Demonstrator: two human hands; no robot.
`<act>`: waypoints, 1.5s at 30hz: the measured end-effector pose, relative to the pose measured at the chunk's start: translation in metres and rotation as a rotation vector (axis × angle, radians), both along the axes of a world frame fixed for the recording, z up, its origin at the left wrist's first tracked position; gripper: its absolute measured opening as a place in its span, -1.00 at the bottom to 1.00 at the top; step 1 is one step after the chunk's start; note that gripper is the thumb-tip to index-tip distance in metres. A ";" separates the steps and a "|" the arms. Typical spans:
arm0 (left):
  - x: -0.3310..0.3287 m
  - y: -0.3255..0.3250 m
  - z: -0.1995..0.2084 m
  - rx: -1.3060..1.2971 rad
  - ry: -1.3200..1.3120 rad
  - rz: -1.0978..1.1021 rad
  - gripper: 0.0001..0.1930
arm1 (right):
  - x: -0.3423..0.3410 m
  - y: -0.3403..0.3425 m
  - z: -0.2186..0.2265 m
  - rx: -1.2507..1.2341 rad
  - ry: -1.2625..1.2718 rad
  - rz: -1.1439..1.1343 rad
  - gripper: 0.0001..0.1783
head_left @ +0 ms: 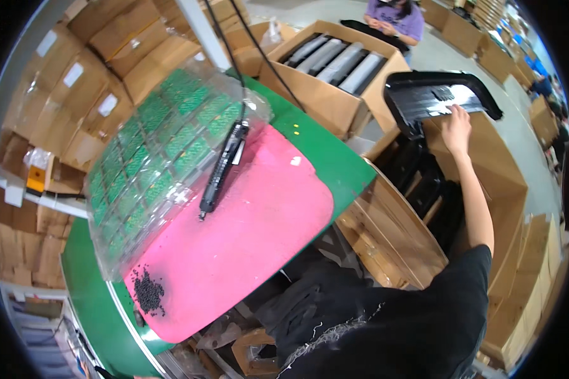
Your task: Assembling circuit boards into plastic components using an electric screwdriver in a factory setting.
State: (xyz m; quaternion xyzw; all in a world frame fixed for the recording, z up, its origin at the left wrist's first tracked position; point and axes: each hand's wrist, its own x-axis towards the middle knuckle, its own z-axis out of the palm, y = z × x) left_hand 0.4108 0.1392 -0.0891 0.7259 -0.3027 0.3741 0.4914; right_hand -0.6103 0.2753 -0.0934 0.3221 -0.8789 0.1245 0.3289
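Note:
At the upper right, my right hand (456, 130) grips the near edge of a glossy black plastic cover (417, 101) with a raised rim. The cover is tilted above an open cardboard box (496, 174) that holds more black plastic parts (417, 183). My left hand is not in view. On the green table (341, 165), a black electric screwdriver (221, 170) hangs by its cord over a pink mat (253, 234). A heap of small black screws (148, 292) lies at the mat's left corner.
Clear plastic trays of green circuit boards (152, 151) cover the table's far left side. Behind the table, a cardboard box (310, 101) holds grey and black parts. Stacked cartons (57, 95) line the left. A person in a purple top (403, 25) is at the back.

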 end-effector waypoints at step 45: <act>-0.309 -0.187 0.051 0.943 -0.254 -1.803 -0.79 | 0.501 -0.487 0.080 0.303 -0.090 1.322 -0.33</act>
